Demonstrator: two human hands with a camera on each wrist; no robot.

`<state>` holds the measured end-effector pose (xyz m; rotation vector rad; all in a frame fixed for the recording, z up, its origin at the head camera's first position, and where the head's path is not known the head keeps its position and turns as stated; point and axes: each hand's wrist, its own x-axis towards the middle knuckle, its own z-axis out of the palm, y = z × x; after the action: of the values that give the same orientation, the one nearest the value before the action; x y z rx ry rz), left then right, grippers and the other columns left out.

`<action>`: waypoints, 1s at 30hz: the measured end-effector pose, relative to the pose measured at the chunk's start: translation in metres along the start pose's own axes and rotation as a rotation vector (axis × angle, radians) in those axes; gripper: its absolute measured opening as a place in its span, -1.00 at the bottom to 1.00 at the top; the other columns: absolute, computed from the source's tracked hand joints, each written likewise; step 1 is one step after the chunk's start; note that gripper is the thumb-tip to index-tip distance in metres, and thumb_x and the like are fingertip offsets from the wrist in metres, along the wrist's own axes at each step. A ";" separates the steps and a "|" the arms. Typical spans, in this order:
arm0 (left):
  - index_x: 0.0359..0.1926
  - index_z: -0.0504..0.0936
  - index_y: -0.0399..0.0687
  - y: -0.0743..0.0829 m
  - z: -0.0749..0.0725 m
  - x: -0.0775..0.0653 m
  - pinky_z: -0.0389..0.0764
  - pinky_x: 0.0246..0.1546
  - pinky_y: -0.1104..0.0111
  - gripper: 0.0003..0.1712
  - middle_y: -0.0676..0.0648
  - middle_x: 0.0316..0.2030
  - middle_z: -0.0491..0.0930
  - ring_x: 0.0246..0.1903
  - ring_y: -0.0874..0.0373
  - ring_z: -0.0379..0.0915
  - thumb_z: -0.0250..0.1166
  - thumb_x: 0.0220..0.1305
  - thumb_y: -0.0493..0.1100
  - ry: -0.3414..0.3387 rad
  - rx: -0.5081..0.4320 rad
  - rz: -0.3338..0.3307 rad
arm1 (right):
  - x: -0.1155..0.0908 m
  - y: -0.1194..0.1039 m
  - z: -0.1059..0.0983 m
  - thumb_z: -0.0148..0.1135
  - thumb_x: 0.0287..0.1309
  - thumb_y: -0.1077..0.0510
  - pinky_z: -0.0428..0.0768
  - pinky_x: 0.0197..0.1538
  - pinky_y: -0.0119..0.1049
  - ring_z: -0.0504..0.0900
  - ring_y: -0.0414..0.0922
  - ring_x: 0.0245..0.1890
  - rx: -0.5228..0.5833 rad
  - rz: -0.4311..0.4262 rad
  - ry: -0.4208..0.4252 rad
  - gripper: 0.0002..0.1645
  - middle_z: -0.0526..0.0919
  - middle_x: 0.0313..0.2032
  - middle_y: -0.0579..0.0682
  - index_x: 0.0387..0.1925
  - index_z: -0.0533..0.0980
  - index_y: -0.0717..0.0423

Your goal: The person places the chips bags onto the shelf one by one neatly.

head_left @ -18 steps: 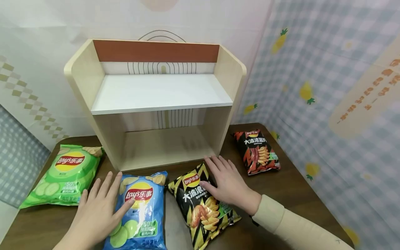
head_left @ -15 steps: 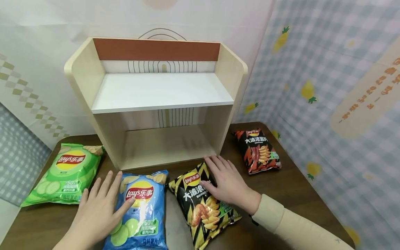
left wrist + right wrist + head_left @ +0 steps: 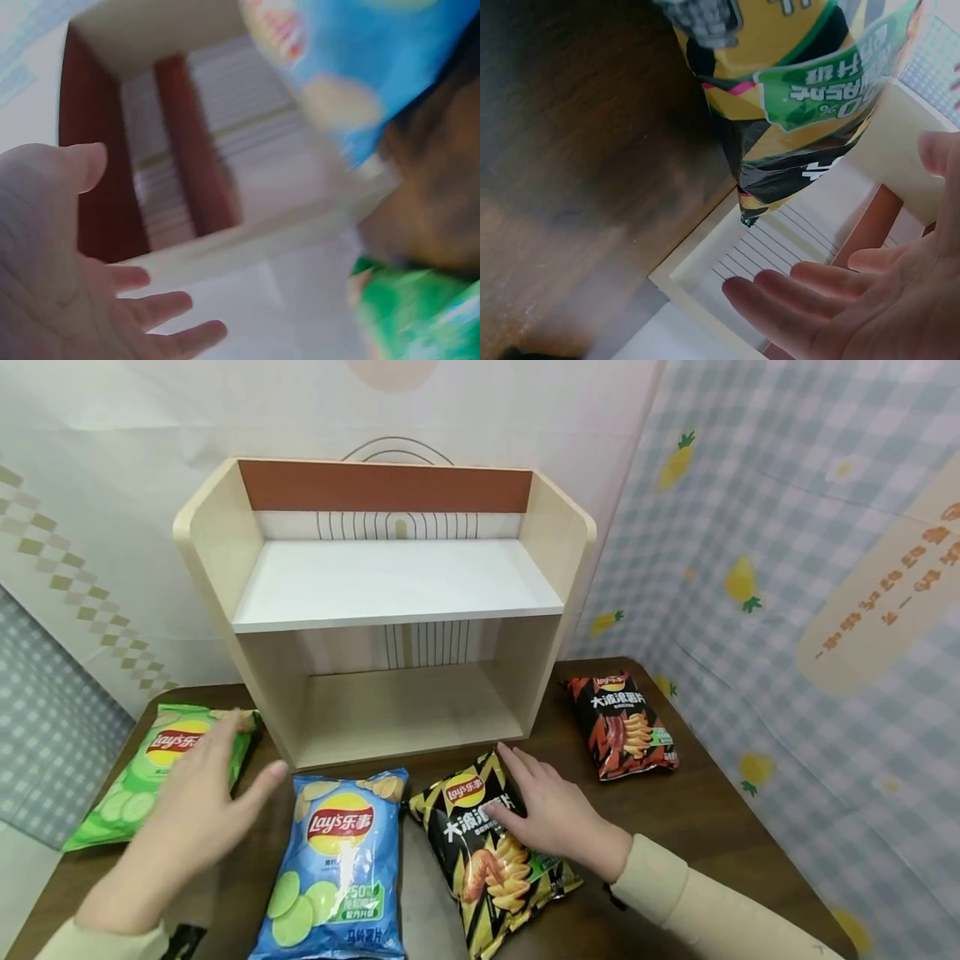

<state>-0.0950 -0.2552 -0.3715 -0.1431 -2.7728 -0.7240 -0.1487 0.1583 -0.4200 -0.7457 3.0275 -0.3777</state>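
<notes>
My left hand (image 3: 197, 806), fingers extended and thumb spread, hovers in front of the green chip bag (image 3: 123, 797) and hides part of its right side. Left of centre lies a blue chip bag (image 3: 337, 868), apart from that hand. In the blurred left wrist view, the palm (image 3: 52, 270) holds nothing. My right hand (image 3: 558, 810) reaches over the upper right edge of the black and yellow chip bag (image 3: 480, 877), fingers extended. The right wrist view has those fingers (image 3: 795, 307) beside the bag; whether they touch it I cannot tell.
A two-tier shelf (image 3: 397, 581) with a white upper board stands at the back of the dark wooden table (image 3: 720, 868). A red and black chip bag (image 3: 622, 727) lies to its right. Patterned cloth (image 3: 795, 527) hangs behind and at the sides.
My left hand has moved left from the blue bag's edge and now overlaps the green bag in view. The right hand stays over the black and yellow bag. The head view has shifted slightly.
</notes>
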 end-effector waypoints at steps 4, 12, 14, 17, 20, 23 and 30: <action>0.52 -0.22 -0.14 0.010 -0.032 0.029 0.01 0.14 -0.36 0.01 -0.39 0.44 -0.09 0.34 -0.46 -0.10 0.13 0.35 0.18 0.078 -0.096 -0.073 | -0.006 0.001 0.001 -0.03 0.12 -0.55 0.47 0.00 0.20 0.40 0.14 0.23 0.066 0.063 -0.057 0.08 0.26 0.38 0.04 0.53 -0.11 -0.25; 0.51 -0.18 0.15 0.038 -0.085 0.088 0.09 0.32 -0.02 -0.02 -0.12 0.43 0.09 0.38 -0.11 0.06 0.24 0.27 0.03 0.317 -0.256 -0.069 | -0.018 0.009 0.005 0.00 0.01 -0.62 0.40 0.10 0.20 0.42 0.25 0.20 0.210 0.167 -0.169 0.18 0.28 0.34 0.22 0.52 -0.03 -0.14; 0.50 -0.17 0.27 0.044 -0.094 0.101 0.15 0.31 0.09 -0.03 -0.05 0.43 0.09 0.37 -0.06 0.10 0.24 0.26 0.02 0.338 -0.278 -0.072 | -0.020 0.011 0.007 0.01 -0.01 -0.62 0.39 0.11 0.20 0.41 0.26 0.20 0.239 0.191 -0.186 0.20 0.26 0.34 0.27 0.51 0.01 -0.08; 0.47 -0.10 0.42 0.049 -0.101 0.117 0.43 0.11 0.29 -0.10 -0.03 0.39 0.16 0.25 -0.11 0.29 0.22 0.25 0.01 0.351 -0.271 -0.069 | -0.023 0.013 0.009 0.01 -0.02 -0.63 0.39 0.11 0.21 0.41 0.26 0.20 0.273 0.214 -0.207 0.22 0.25 0.33 0.30 0.49 0.05 0.01; 0.45 -0.07 0.49 0.051 -0.103 0.129 0.50 -0.16 0.34 -0.16 -0.15 0.30 0.29 0.08 -0.20 0.42 0.16 0.27 0.03 0.353 -0.218 -0.068 | -0.026 0.013 0.013 0.00 0.00 -0.62 0.40 0.11 0.19 0.41 0.25 0.20 0.296 0.226 -0.227 0.23 0.27 0.32 0.31 0.47 0.08 0.08; 0.45 -0.12 0.54 0.051 -0.101 0.140 0.46 -0.18 0.11 -0.18 -0.34 0.19 0.37 -0.03 -0.29 0.40 0.07 0.28 0.02 0.371 -0.166 -0.082 | -0.028 0.014 0.016 -0.01 0.02 -0.61 0.40 0.11 0.17 0.40 0.22 0.21 0.322 0.229 -0.239 0.22 0.29 0.32 0.28 0.45 0.10 0.14; 0.42 0.02 0.24 0.042 -0.087 0.150 0.40 -0.21 -0.31 -0.31 -0.53 0.05 0.43 -0.12 -0.54 0.43 -0.02 0.28 -0.07 0.510 -0.111 -0.020 | -0.026 0.019 0.024 0.07 0.03 -0.57 0.43 0.09 0.14 0.44 0.19 0.18 0.416 0.244 -0.260 0.18 0.39 0.25 0.27 0.39 0.17 0.19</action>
<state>-0.2111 -0.2581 -0.2364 0.0449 -2.2539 -0.7911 -0.1326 0.1813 -0.4494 -0.3593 2.6230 -0.7974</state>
